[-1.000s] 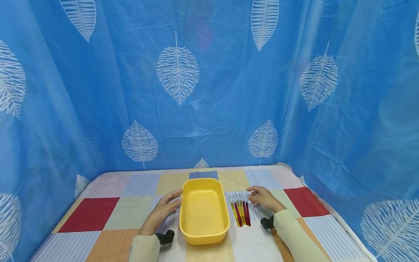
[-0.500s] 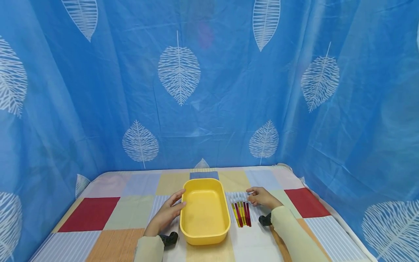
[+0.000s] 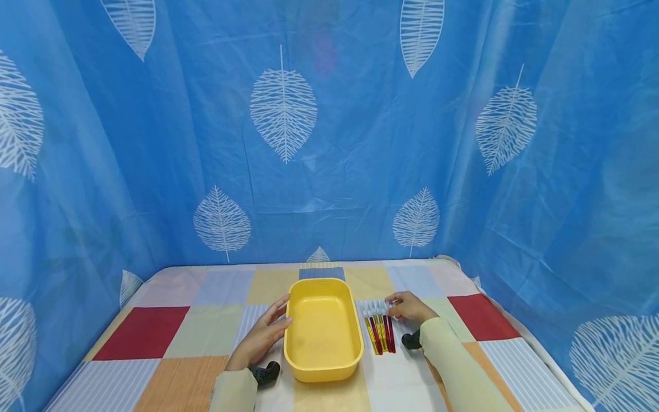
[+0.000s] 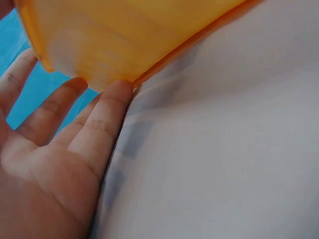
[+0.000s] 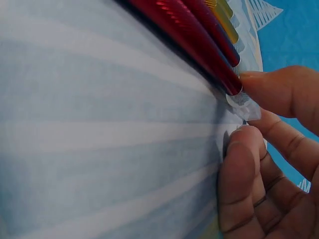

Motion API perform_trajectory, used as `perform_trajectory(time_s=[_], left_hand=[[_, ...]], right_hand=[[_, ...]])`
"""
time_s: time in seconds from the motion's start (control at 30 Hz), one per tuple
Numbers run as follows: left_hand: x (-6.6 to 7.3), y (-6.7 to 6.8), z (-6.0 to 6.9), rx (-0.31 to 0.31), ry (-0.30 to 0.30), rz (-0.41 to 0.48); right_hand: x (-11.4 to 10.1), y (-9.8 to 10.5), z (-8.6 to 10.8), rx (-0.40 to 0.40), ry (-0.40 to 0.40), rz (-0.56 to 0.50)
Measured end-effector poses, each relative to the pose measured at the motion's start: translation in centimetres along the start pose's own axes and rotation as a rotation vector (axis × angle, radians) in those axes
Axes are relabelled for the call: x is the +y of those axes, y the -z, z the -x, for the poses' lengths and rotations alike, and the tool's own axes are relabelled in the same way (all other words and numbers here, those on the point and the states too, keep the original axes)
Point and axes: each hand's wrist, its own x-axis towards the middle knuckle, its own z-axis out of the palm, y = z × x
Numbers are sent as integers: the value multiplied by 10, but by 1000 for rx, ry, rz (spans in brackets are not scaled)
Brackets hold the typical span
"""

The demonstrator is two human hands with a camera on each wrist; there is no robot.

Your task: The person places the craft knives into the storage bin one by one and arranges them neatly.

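Observation:
A yellow rectangular tub (image 3: 324, 375) stands in the middle of the head view. My left hand (image 3: 261, 337) lies along its left side, fingers fairly straight; in the left wrist view at least one fingertip (image 4: 119, 89) touches the outer wall. To the tub's right lie several slim red and gold metallic handles (image 3: 381, 335) in a row, with clear plastic ends (image 3: 374, 308) pointing away. My right hand (image 3: 410, 308) is at the row's far right end. In the right wrist view its thumb and forefinger pinch the clear end (image 5: 251, 112) of the outermost red handle (image 5: 199, 55).
A patchwork cloth (image 3: 216, 332) covers the table. Blue curtains (image 3: 329, 143) with white leaf prints hang behind and on both sides. Black devices (image 3: 265, 373) are worn at both wrists.
My left hand has moved right, up against the tub's side. The right hand has shifted slightly left, closer in on the clear ends. The tub and handles lie much as before.

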Motion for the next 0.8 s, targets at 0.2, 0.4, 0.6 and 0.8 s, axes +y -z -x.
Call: perform_trajectory(time_s=[0.2,0.4,0.6,0.8], left_hand=[[-2,-1,0,0,-5,-11],[-3,-2,0,25,-5,-26],[-4,-3,-1,26,-8,-22],[-5,-2,-1,19,-3,-19]], right_hand=[[3,2,2,1,23,-43],[3,7,5,-31,53,-101],[5,9,6,-51,28,-169],[3,12,8,-65,13,-219]])
